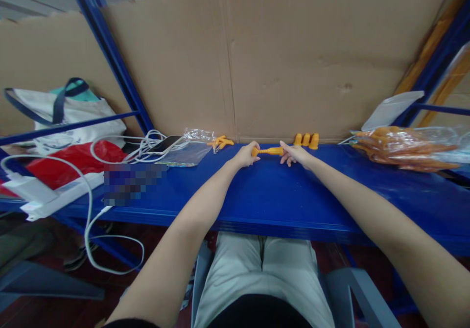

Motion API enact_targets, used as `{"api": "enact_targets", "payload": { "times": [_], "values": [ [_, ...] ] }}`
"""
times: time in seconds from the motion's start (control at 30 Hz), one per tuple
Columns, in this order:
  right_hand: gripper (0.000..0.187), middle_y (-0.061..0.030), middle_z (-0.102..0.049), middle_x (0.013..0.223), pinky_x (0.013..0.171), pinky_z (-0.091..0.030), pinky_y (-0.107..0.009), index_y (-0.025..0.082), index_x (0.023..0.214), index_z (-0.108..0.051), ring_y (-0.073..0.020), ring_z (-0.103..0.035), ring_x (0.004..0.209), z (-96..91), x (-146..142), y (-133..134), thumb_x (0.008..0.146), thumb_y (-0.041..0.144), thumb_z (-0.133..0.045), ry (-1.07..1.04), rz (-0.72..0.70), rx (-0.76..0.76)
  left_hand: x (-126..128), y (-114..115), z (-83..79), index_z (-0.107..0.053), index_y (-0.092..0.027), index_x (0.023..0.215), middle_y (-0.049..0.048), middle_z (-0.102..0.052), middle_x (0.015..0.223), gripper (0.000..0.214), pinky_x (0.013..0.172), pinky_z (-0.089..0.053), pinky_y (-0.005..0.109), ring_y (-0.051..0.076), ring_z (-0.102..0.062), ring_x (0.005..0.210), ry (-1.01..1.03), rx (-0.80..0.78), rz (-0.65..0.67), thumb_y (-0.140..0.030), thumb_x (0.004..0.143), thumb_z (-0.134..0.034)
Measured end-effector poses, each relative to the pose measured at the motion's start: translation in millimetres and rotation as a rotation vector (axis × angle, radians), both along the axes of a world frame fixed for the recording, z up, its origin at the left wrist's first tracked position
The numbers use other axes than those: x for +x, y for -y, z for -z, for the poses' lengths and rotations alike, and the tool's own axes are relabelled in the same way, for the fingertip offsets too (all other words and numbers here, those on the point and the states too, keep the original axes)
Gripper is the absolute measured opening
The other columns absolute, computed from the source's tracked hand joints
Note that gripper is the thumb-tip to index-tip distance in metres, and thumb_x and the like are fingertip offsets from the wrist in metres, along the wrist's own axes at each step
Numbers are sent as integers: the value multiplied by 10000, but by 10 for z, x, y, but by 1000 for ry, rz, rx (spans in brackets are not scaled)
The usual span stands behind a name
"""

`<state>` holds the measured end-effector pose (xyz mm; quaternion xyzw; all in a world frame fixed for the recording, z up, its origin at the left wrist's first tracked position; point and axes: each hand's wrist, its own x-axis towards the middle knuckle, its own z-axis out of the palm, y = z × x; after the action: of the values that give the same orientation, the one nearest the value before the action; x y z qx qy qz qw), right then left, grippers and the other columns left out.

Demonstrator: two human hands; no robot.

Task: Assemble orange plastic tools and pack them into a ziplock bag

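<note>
Both hands hold one small orange plastic rod just above the blue shelf, near its back edge. My left hand is closed on the rod's left end. My right hand pinches its right end, the other fingers spread downward. Three orange cone-shaped caps stand in a row just behind my right hand, against the cardboard wall. A small orange piece lies to the left of my left hand.
A clear bag of orange parts lies at the right. To the left are a plastic sleeve, a phone, white cables, a red bag and a tote bag. A cardboard sheet backs the shelf.
</note>
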<state>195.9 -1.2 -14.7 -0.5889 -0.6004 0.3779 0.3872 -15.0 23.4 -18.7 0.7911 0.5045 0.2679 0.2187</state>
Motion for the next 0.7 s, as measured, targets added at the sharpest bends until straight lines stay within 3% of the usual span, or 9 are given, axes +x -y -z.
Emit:
{"api": "enact_targets", "payload": {
  "times": [0.1,0.2,0.7],
  "values": [
    [240,-95,-755,886,390,-309,-182,138,1044,-635,-69,-575,462,-1,69,17,938,351,-608,-9,-86,57,4,-7,4,-481,-217,1030,-107,-488,568,319,447,-399,137,68,-523,443,-3,-6,-3,-76,822,-679],
    [215,-115,-743,1049,420,-319,-174,138,1116,-634,-55,-586,511,6,94,32,919,225,-623,21,-116,60,4,2,-1,-485,-219,1042,-108,-484,563,318,445,-393,132,67,-526,442,-14,-3,-8,-81,828,-675],
    [277,-123,-752,1005,455,-311,-200,129,1059,-689,-79,-590,563,31,96,0,967,350,-550,91,-101,48,7,34,-19,-491,-213,1029,-110,-482,557,312,450,-396,135,66,-522,439,-6,0,1,-72,822,-677]
  ]
}}
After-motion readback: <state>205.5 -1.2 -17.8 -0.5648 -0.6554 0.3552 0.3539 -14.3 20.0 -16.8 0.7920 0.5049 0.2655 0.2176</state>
